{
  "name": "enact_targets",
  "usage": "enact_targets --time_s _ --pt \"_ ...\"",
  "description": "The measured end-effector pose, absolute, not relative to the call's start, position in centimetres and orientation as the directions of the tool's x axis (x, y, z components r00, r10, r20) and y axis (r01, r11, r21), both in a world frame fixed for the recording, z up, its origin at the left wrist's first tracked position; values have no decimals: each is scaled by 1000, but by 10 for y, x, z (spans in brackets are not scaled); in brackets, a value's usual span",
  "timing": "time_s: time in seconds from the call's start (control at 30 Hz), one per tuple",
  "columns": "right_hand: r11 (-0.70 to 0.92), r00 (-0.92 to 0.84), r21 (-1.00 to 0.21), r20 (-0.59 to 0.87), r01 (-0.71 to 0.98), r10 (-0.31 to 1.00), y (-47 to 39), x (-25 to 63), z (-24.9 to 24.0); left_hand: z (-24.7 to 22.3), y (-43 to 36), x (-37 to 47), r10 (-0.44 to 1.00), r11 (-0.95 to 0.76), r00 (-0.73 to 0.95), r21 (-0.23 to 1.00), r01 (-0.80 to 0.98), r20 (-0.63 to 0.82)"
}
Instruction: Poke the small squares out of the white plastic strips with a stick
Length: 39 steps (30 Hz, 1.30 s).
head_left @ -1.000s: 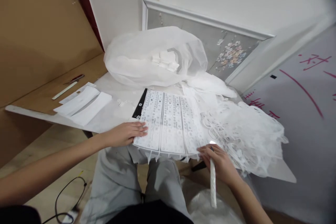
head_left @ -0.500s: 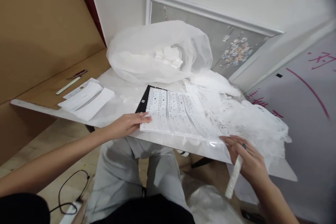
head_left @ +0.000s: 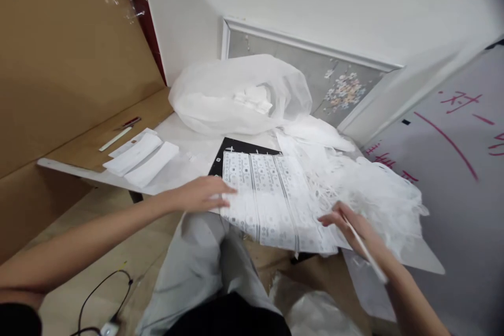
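A printed sheet [head_left: 268, 189], white and patterned in columns of small grey marks, lies over a black board [head_left: 252, 146], and its front part hangs over the table edge. My left hand [head_left: 205, 194] is at the sheet's left side, thumb and fingers stretched apart; whether it touches the sheet I cannot tell. In my right hand [head_left: 356, 228] is a slim white stick [head_left: 368, 252], pointing back toward my wrist. That hand's fingertips are by the sheet's right side. Beside it lies a heap of thin white cut-out scraps [head_left: 378, 194].
A large translucent bag [head_left: 212, 94] with white pieces inside stands at the back of the table [head_left: 185, 170]. White folded papers [head_left: 151, 163], a white strip [head_left: 115, 138] and a red-handled tool [head_left: 128, 123] lie left. A framed picture [head_left: 291, 55] leans behind; a whiteboard [head_left: 444, 178] stands right.
The printed sheet has come toward me, baring more of the black board and hanging over the front edge. My left hand's fingers have spread. The white stick has swung outward in my right hand.
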State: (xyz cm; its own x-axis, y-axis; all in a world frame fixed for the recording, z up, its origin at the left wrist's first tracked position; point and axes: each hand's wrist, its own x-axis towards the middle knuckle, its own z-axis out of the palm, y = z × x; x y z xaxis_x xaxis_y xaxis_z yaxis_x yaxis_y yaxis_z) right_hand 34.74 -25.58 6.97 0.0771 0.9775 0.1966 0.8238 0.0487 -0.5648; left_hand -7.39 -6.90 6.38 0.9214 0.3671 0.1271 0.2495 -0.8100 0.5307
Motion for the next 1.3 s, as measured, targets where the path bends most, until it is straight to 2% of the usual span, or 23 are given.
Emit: enact_targets --time_s 0.07,0.1,0.17,0.27,0.33,0.47,0.53,0.63,0.73,0.83,1.3 --pt "1 68 -817 50 577 996 -204 326 69 69 -24 -60 628 -672 777 535 512 45" --pt "9 26 -877 24 480 999 -174 312 68 69 0 -52 716 -594 698 515 617 -10" --pt "45 40 -924 65 380 997 -112 278 65 67 45 -36 760 -545 648 496 676 -48" --pt "132 78 -917 174 376 982 -34 225 58 55 93 -18 739 -530 665 517 672 -107" --pt "185 30 -916 209 356 977 -1 198 51 45 108 -16 712 -519 688 554 652 -143" --pt "182 -55 -949 174 257 983 24 179 31 29 111 -24 680 -471 712 642 605 -173" --pt "145 -31 -965 141 217 989 25 181 20 25 107 -28 664 -352 721 768 535 -198" --pt "98 -27 -977 95 191 995 24 186 10 24 101 -28 657 -57 707 918 392 -261" --pt "81 -76 -968 65 238 995 24 188 8 25 100 -24 687 90 651 927 364 -323" --pt "90 -108 -943 58 320 992 24 186 12 27 100 -23 701 138 615 914 381 -362" --pt "107 -124 -914 62 392 990 21 187 16 35 97 -23 710 135 595 902 409 -376"
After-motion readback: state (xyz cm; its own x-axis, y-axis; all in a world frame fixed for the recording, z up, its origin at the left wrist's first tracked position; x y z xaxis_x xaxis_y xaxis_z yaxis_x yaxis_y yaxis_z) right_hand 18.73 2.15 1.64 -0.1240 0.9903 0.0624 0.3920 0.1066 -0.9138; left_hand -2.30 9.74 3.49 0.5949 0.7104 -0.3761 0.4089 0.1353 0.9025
